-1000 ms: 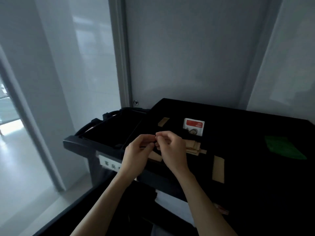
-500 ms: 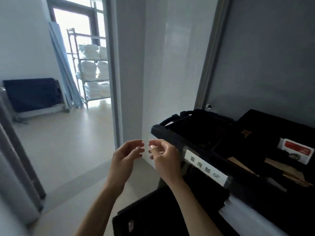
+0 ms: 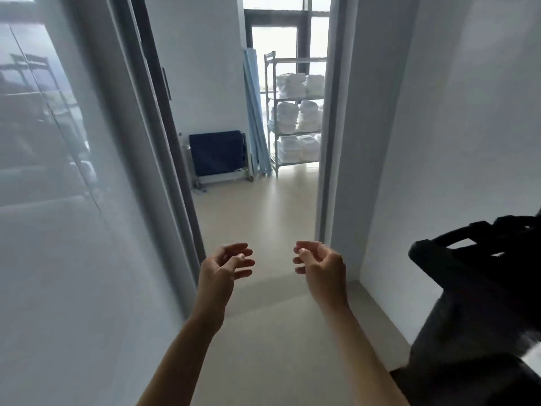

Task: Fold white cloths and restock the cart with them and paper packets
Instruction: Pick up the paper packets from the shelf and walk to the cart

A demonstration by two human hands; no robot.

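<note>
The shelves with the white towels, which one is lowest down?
The bottom shelf of the metal rack, just above the floor. Its white towel stacks sit below the two other loaded shelves.

Glossy wall panel (image 3: 58, 200), metal shelf rack (image 3: 270, 112), soft cloths (image 3: 295, 114)

Two bare arms, no sleeves. Left hand (image 3: 224, 266) & right hand (image 3: 320, 263): no rings, no watch, no gloves. Short nails.

Daylight pours from the far window (image 3: 275, 45), blown out to white behind the shelf (image 3: 295, 112). The floor (image 3: 257, 218) shines softly. The glass wall (image 3: 44, 127) carries hazy reflections. Edges bow from the wide lens, and the cart (image 3: 483, 259) is blurred and nearly black.
</note>
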